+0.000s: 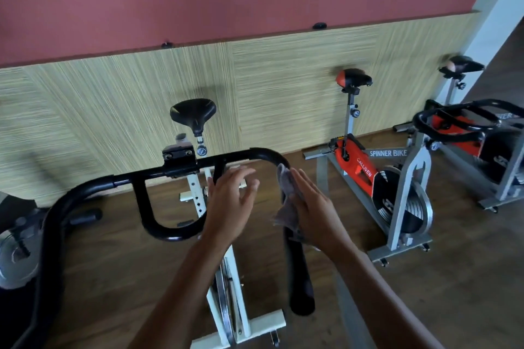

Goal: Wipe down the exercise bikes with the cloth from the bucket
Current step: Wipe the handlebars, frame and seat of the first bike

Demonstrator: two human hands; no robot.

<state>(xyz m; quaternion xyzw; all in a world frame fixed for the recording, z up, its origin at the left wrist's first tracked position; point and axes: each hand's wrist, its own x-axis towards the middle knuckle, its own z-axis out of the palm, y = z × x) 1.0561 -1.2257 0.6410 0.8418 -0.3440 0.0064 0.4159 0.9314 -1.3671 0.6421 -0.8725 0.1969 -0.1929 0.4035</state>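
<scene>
A white-framed exercise bike (195,190) stands right in front of me, with black handlebars (158,171) and a black saddle (193,113). A grey cloth (287,201) is draped over the right handlebar arm (299,272). My right hand (314,207) presses the cloth flat against that arm with straight fingers. My left hand (231,198) hovers just left of the cloth with its fingers spread and relaxed, holding nothing. No bucket is in view.
A grey and orange spinner bike (397,178) stands to the right, and another one like it (482,133) sits behind it. A flywheel (17,255) of a further machine shows at the left edge. The wood-panelled wall (283,79) is close behind the bikes.
</scene>
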